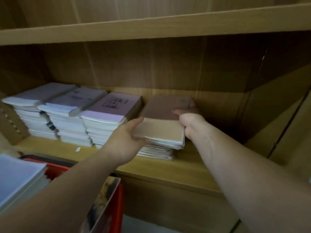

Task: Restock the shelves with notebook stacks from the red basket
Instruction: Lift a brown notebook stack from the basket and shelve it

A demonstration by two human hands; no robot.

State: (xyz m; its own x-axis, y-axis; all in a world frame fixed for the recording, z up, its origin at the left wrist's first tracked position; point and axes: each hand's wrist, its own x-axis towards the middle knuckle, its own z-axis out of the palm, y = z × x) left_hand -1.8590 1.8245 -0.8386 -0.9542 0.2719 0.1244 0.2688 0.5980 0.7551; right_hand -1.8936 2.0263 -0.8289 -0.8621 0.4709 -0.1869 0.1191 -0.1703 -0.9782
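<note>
A stack of brown-covered notebooks (161, 130) lies on the wooden shelf (176, 167), right of three pale stacks. My left hand (126, 140) holds the stack's near left corner, fingers under its edge. My right hand (188, 121) grips the right side, with the thumb across the top cover. The upper notebooks sit slightly offset over the lower ones. The red basket (116, 206) stands below the shelf at the lower left, partly hidden by my left arm.
Three tall stacks of white and lilac notebooks (107, 118) fill the shelf's left half. A cardboard box (11, 125) stands at the far left. Another pale stack (18, 179) and a picture-covered book (104, 202) rest in the basket. Bare shelf lies right of the brown stack.
</note>
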